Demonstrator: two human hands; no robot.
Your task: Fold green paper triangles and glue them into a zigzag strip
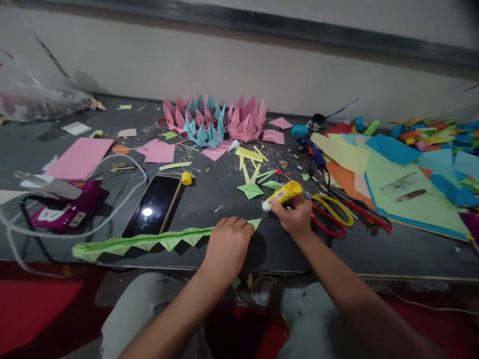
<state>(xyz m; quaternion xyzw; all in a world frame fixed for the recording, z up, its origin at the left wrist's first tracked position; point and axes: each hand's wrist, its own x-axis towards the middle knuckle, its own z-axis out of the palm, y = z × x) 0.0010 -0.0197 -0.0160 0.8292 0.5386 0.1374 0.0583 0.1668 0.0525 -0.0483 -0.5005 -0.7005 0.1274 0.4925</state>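
My left hand (229,245) is closed on the right end of a long green folded paper strip (149,242) with a row of triangular points, lying along the table's front edge. A green tip sticks out past its fingers. In my right hand (297,214) is a yellow glue stick (286,193), uncapped, its white end pointing left. Just beyond it lies a small green folded piece (250,189). The yellow cap (186,178) stands beside the phone (154,205).
Pink and blue folded-paper crowns (215,122) stand at the back. Red- and yellow-handled scissors (333,214), a glue gun (313,152) and coloured sheets (415,194) lie right. A purple power strip (73,207) with cables is left. Scraps cover the middle.
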